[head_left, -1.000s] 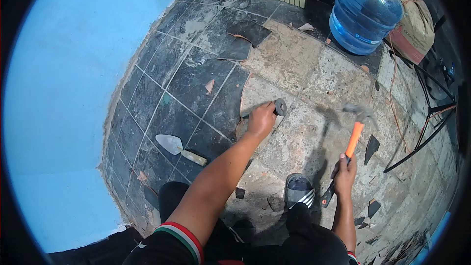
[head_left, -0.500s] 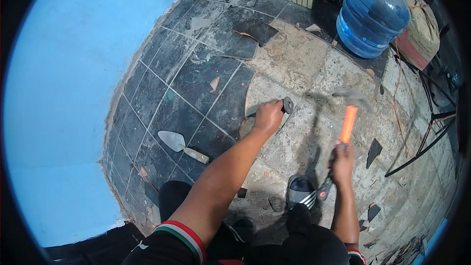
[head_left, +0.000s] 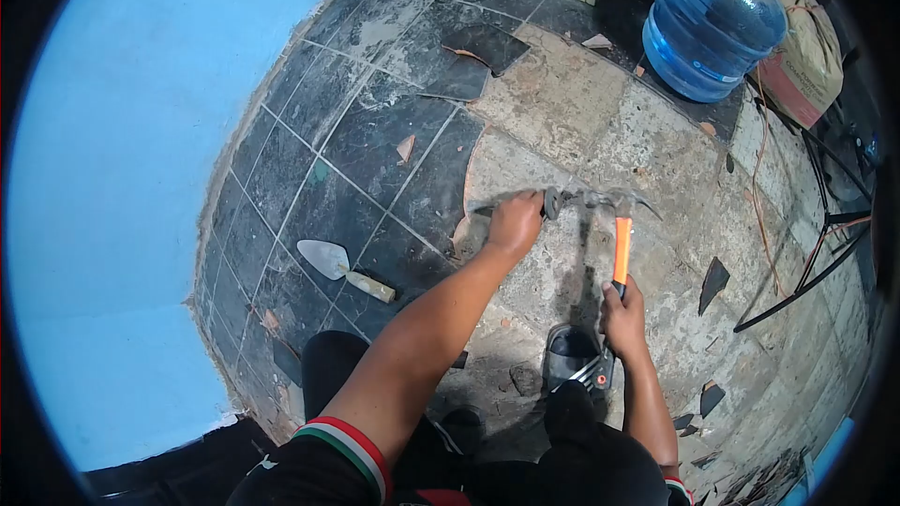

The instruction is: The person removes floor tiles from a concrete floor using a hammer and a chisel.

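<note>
My left hand [head_left: 517,226] is wrapped around a chisel [head_left: 552,204], whose round guarded end sticks out to the right of the fist. Its tip lies low by the broken edge of the dark floor tiles [head_left: 436,155], mostly hidden by the hand. In my right hand [head_left: 624,319] is a claw hammer [head_left: 622,248], gripped by its black and orange handle. The hammer's head is slightly blurred and lies right at the chisel's struck end. Left of my arm, a pointing trowel [head_left: 325,259] rests on the tiles.
Bare rough concrete [head_left: 553,94] spreads right of the tiles, with tile shards [head_left: 714,285] scattered about. A large blue water jug [head_left: 710,28], a paper sack [head_left: 804,56] and a black metal stand [head_left: 825,225] are at the right. A blue wall [head_left: 122,206] borders the left.
The hammer has swung left, from well right of the chisel to its struck end, and my right hand has moved slightly left with it. My left hand stays on the chisel.
</note>
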Available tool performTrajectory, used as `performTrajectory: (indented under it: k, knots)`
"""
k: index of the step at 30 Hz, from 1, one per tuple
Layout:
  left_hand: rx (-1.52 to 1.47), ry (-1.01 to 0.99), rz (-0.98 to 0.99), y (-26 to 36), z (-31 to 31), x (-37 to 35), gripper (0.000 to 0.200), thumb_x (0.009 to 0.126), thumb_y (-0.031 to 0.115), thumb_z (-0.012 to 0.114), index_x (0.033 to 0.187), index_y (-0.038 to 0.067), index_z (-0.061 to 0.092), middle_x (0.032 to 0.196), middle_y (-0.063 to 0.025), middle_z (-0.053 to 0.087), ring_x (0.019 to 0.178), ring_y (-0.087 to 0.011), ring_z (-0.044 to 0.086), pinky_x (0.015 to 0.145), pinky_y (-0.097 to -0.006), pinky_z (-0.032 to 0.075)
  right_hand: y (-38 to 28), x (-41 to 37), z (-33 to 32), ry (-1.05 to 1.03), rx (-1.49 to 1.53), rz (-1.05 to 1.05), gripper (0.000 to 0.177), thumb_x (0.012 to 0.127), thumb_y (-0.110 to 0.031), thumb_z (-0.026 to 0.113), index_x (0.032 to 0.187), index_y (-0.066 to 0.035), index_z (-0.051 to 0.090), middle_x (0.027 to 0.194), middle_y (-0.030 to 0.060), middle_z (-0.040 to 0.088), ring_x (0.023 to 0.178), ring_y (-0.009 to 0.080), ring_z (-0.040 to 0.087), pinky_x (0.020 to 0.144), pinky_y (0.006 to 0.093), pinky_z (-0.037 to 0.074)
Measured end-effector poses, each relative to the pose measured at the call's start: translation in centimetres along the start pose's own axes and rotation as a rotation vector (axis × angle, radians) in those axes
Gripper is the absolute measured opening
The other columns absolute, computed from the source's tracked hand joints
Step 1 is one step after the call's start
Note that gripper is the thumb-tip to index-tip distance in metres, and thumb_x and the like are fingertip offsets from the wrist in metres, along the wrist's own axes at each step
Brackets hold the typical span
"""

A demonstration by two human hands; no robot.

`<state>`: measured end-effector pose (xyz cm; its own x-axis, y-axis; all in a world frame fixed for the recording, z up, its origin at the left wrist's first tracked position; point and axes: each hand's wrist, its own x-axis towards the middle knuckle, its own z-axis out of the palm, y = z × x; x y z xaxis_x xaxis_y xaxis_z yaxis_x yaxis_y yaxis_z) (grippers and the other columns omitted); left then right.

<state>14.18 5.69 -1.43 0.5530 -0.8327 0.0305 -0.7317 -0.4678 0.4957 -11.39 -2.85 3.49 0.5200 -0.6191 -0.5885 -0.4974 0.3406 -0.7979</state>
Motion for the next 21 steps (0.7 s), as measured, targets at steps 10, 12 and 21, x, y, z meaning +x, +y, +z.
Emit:
performTrajectory:
  k: [10, 12, 21]
  knots:
    - [-0.017, -0.009, 0.211, -0.5, 1.6, -5.5, 0.033, 0.085, -0.002, 0.058, 0.117, -0.001, 0.067, 0.117, -0.0188, 0.069, 0.114, -0.0372, 0.064, 0.101, -0.0464, 0.052, 2.1, -1.6, -3.2, 0.068, 0.054, 0.070, 0.016, 0.106, -0.021, 0.057, 0.101, -0.006, 0.052, 0.063, -0.0013, 0.047, 0.044, 0.0107, 0.046, 0.040, 0.0289, 0.041]
    - [-0.080, 0.029, 0.161, -0.5, 1.0, -5.1, 0.033, 0.084, -0.002, 0.059, 0.116, -0.001, 0.067, 0.117, -0.0192, 0.069, 0.112, -0.0385, 0.064, 0.098, -0.0469, 0.053, 2.0, -1.9, -3.2, 0.080, 0.062, 0.088, 0.017, 0.106, -0.021, 0.058, 0.100, -0.007, 0.052, 0.063, -0.0016, 0.047, 0.044, 0.0104, 0.046, 0.040, 0.0286, 0.041]
    - [-0.190, 0.028, 0.025, 0.2, -2.2, -3.3, 0.028, 0.083, -0.001, 0.062, 0.110, 0.000, 0.067, 0.107, -0.0187, 0.069, 0.100, -0.0415, 0.066, 0.086, -0.0501, 0.055, -0.8, -2.8, -3.5, 0.448, 0.228, -0.241, 0.019, 0.108, -0.026, 0.055, 0.099, -0.011, 0.048, 0.062, -0.0031, 0.045, 0.045, 0.0082, 0.044, 0.040, 0.0264, 0.039]
